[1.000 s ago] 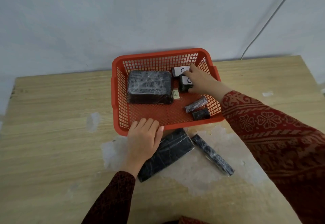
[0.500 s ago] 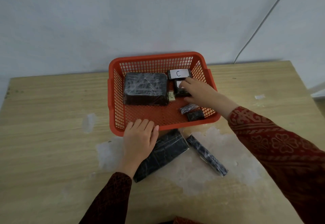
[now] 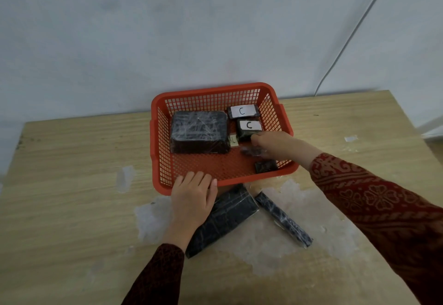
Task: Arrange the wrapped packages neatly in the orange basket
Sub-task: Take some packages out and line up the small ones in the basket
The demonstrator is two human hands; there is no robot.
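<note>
The orange basket (image 3: 215, 89) stands at the table's back edge. Inside lie a large black wrapped package (image 3: 199, 132) at the left, two small packages with white "C" labels (image 3: 242, 111) (image 3: 249, 126) at the back right, and a small black package (image 3: 265, 167) at the front right. My right hand (image 3: 275, 145) reaches into the basket, its fingers curled on a small rolled package (image 3: 251, 152), which is blurred. My left hand (image 3: 191, 199) lies flat with its fingertips on the basket's front rim. In front of the basket, a flat black package (image 3: 227, 218) and a long thin package (image 3: 284, 219) lie on the table.
A paper tag (image 3: 233, 140) sits beside the large package. The wooden table (image 3: 72, 209) has whitish patches (image 3: 299, 209) near the loose packages and a tape scrap (image 3: 350, 139) at the right. A white wall with a thin cable (image 3: 347, 41) rises just behind the basket.
My right hand has left the second "C" package and come nearer, onto the small rolled package. My left hand has stayed at the front rim.
</note>
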